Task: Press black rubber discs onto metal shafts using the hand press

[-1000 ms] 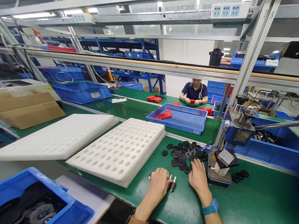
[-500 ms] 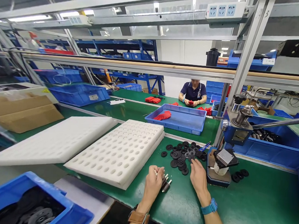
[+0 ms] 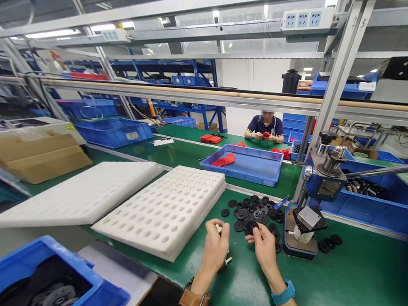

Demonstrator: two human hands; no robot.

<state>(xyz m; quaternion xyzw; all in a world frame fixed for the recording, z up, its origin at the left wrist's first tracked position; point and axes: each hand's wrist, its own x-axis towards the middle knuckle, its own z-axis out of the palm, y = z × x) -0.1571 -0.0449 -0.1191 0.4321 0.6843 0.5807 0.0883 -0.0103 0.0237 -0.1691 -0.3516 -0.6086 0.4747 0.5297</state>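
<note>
My left hand (image 3: pixel 215 248) is closed around a small part whose white end (image 3: pixel 218 228) sticks out at the top; the rest is hidden in the fingers. Beneath that hand, partly covered, dark cylindrical pieces with white shafts (image 3: pixel 228 260) lie on the green bench. My right hand (image 3: pixel 264 248) pinches a round black disc (image 3: pixel 251 227) by its edge, just in front of a loose pile of black discs and gears (image 3: pixel 243 213). The two hands are a short way apart.
A white foam tray (image 3: pixel 165 202) with rows of round holes lies to the left, beside another foam slab (image 3: pixel 81 190). On the right stands a lever press (image 3: pixel 327 174). Blue bins (image 3: pixel 242 163) surround the bench (image 3: pixel 356 287). Across it, a co-worker (image 3: pixel 267 125) handles something red.
My right hand has come back from the pile toward the left, now with a black disc in its fingers. My left hand has risen slightly and turned, showing the part's white end.
</note>
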